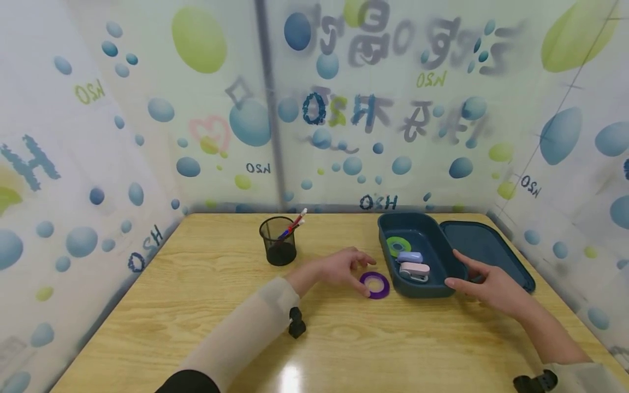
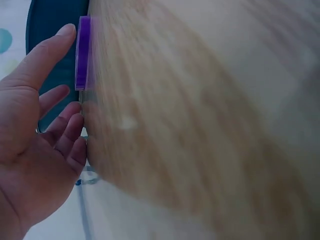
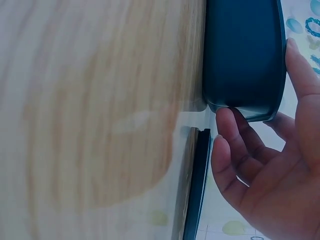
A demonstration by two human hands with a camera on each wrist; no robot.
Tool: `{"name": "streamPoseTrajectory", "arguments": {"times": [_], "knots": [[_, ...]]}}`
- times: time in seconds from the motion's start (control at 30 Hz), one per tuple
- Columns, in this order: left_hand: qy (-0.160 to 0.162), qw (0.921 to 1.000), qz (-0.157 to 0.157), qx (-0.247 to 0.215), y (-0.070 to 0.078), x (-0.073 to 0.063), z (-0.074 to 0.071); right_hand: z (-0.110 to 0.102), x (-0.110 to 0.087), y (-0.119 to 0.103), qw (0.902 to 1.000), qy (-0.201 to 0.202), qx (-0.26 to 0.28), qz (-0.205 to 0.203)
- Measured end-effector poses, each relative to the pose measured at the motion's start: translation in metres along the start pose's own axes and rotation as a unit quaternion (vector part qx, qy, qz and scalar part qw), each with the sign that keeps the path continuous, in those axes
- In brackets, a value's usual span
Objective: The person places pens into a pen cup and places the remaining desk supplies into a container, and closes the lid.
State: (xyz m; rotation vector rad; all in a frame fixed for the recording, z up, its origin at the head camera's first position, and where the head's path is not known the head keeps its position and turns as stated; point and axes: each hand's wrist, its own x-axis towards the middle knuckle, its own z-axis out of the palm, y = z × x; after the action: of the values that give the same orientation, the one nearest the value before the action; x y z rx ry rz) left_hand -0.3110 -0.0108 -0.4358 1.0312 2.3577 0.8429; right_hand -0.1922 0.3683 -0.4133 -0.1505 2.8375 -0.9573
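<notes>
My left hand (image 1: 343,267) reaches over a purple-rimmed roll of tape (image 1: 385,286) lying flat on the table. Its thumb is at the near left edge of the roll, fingers spread beyond it; in the left wrist view the thumb (image 2: 47,55) looks close beside the purple roll (image 2: 83,55). Whether it touches cannot be told. At the near right corner of a dark teal box (image 1: 436,252), my right hand (image 1: 496,289) grips the wall between thumb and fingers. Inside the box lie a green roll of tape (image 1: 405,243), a small lilac object (image 1: 409,256) and a pink stapler (image 1: 415,268).
A flat teal lid (image 1: 484,246) lies right of the box, behind the right hand. Toward the back left stands a black mesh cup (image 1: 281,254) with several pens (image 1: 295,224). Printed curtain walls (image 1: 221,136) border the wooden table (image 1: 206,284).
</notes>
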Motion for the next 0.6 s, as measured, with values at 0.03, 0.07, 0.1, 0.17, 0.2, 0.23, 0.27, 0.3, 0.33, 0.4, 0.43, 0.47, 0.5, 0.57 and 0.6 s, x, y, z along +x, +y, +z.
{"name": "streamPoseTrajectory", "arguments": {"times": [0.03,0.07,0.1,0.17,0.2,0.23,0.27,0.3,0.33,0.4,0.43,0.47,0.5,0.57,0.6], "knots": [[-0.003,1.0,0.003,0.002,-0.0013,0.0003,0.0006,-0.0001,-0.0002,-0.0002,1.0,0.0,0.0,0.001],[-0.007,1.0,0.005,0.003,-0.0022,0.0002,0.0008,-0.0002,-0.0001,-0.0005,1.0,0.0,0.0,0.002],[-0.011,0.9999,0.007,0.004,-0.0031,0.0003,0.0009,-0.0002,0.0001,-0.0006,1.0,-0.001,0.0,0.003],[-0.019,0.9997,0.013,0.01,-0.004,0.0005,-0.0001,-0.0006,0.0006,-0.0011,1.0,-0.002,0.0,0.003],[-0.024,0.9995,0.014,0.012,-0.0041,0.0005,-0.0007,-0.0008,0.0008,-0.0014,1.0,-0.002,0.0,0.005],[-0.029,0.9994,0.016,0.015,-0.0042,0.0005,-0.0012,-0.001,0.0009,-0.0015,1.0,-0.002,0.0,0.004],[-0.033,0.9992,0.016,0.017,-0.0043,0.0007,-0.0015,-0.0012,0.0009,-0.0017,1.0,-0.001,0.0,0.003],[-0.037,0.9989,0.017,0.022,-0.0043,0.0009,-0.0017,-0.0013,0.001,-0.0016,1.0,-0.001,0.001,0.003],[-0.04,0.9987,0.018,0.027,-0.0042,0.001,-0.0018,-0.0015,0.001,-0.0015,1.0,-0.001,0.001,0.003],[-0.048,0.9982,0.015,0.033,-0.0047,0.0016,-0.0013,-0.0016,0.0011,-0.001,1.0,-0.004,0.005,0.006],[-0.05,0.9979,0.014,0.039,-0.0048,0.0019,-0.0008,-0.0016,0.0012,-0.0006,0.9999,-0.006,0.007,0.008],[-0.052,0.9976,0.013,0.044,-0.005,0.0022,-0.0006,-0.0015,0.0014,-0.0001,0.9999,-0.009,0.01,0.009],[-0.053,0.9974,0.011,0.048,-0.005,0.0023,-0.0003,-0.0016,0.0016,0.0004,0.9998,-0.012,0.012,0.01],[-0.053,0.9973,0.006,0.05,-0.0055,0.0024,0.0012,-0.0004,0.0015,0.0017,0.9997,-0.014,0.016,0.012],[-0.051,0.9974,0.007,0.051,-0.0053,0.0024,0.0015,0.0,0.0015,0.0021,0.9997,-0.013,0.016,0.012]]}}
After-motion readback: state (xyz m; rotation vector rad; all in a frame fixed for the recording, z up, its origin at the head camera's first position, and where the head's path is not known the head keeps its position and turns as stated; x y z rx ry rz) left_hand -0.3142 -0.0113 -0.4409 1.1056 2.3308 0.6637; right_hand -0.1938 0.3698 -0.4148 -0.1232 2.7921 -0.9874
